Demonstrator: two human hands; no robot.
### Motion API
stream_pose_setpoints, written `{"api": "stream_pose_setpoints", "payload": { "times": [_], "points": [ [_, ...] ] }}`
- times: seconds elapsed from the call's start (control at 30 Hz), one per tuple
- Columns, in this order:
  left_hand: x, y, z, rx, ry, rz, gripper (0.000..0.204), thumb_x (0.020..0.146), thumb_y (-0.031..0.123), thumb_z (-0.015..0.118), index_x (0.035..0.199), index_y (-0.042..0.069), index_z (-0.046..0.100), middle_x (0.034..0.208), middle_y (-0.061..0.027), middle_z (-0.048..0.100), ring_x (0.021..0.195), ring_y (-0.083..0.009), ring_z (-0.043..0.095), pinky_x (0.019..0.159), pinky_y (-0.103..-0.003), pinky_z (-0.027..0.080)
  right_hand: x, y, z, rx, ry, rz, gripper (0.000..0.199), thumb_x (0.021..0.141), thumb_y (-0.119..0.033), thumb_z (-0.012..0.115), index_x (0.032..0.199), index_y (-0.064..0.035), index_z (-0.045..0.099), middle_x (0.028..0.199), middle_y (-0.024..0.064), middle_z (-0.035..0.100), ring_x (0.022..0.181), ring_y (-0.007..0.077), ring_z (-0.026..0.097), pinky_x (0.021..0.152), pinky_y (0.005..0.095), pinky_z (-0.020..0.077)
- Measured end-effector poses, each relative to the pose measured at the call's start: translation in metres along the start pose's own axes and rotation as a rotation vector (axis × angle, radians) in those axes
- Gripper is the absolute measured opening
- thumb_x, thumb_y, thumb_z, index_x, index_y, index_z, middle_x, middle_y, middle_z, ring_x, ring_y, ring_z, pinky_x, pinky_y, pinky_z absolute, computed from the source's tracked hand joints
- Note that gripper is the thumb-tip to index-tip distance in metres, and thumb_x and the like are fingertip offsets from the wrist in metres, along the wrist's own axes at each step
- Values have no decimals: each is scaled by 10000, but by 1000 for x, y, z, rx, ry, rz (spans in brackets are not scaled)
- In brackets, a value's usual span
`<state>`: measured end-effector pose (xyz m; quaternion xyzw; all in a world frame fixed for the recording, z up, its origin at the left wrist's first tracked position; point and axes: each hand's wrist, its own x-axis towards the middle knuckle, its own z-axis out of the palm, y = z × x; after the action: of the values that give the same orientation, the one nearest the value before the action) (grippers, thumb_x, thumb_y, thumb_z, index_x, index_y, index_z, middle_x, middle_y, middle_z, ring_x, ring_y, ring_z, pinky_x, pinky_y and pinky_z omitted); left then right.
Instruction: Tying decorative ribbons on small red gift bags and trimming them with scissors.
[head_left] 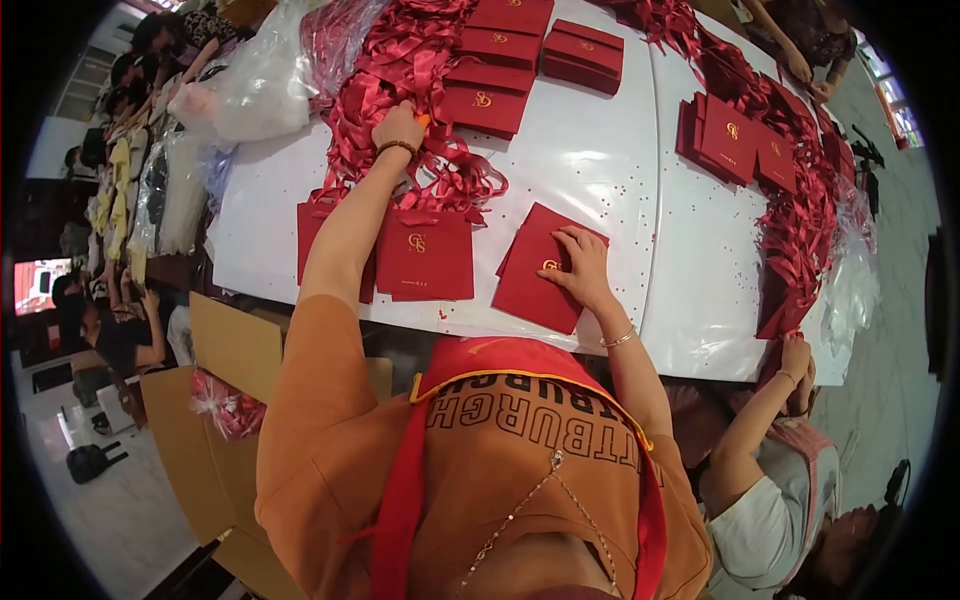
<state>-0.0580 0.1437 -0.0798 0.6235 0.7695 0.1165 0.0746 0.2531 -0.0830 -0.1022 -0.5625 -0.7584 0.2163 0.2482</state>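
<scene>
My left hand point(398, 128) reaches out over a heap of red satin ribbons point(375, 90), its fingers curled closed. A bit of orange shows at its fingertips, but what it grips is hidden. Flat on a small stack of red card pouches point(540, 290) with a gold emblem lies my right hand point(580, 268), thumb and fingers apart. Another pile of red pouches point(425, 255) sits by my left forearm, ribbons trailing from its top edge. Beyond my left hand are more stacked red pouches point(490, 100).
A white table point(590, 140) carries several further stacks, including red pouches point(730, 140) at the right. Clear plastic bags point(255, 90) bulge at the far left. An open cardboard box point(235, 345) stands at my left. A co-worker's hand point(793, 358) works at the right table edge.
</scene>
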Motion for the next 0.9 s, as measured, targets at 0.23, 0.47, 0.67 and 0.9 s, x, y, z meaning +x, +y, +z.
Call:
{"api": "stream_pose_setpoints", "payload": {
  "times": [0.23,0.47,0.67,0.9],
  "points": [
    [6,1,-8,81,-47,40,299,761,316,579,996,133,604,951,-132,636,890,-318,605,754,-428,474,-1,2,2,-17,-17,13,624,623,-349,743,1152,-97,528,1196,84,472,1113,283,405,957,396,289],
    [5,-12,-44,-592,24,219,418,671,135,709,1075,111,607,780,-44,636,717,-146,600,647,-289,473,2,5,5,-18,-5,-18,639,627,-379,738,1162,-109,518,1198,79,471,1117,284,408,957,400,291],
    [9,8,-69,-1152,-297,152,393,726,75,695,1099,29,578,759,-6,606,583,-79,550,515,-202,443,0,7,5,-11,2,-18,634,631,-389,733,1161,-115,519,1197,73,472,1124,284,403,957,402,290],
    [41,23,-94,-1215,-397,181,181,734,24,669,906,29,611,783,-19,615,679,-107,588,631,-206,479,-2,7,6,-13,-1,-40,648,634,-409,724,1168,-107,518,1212,75,467,1133,283,400,963,396,284]
  ]
}}
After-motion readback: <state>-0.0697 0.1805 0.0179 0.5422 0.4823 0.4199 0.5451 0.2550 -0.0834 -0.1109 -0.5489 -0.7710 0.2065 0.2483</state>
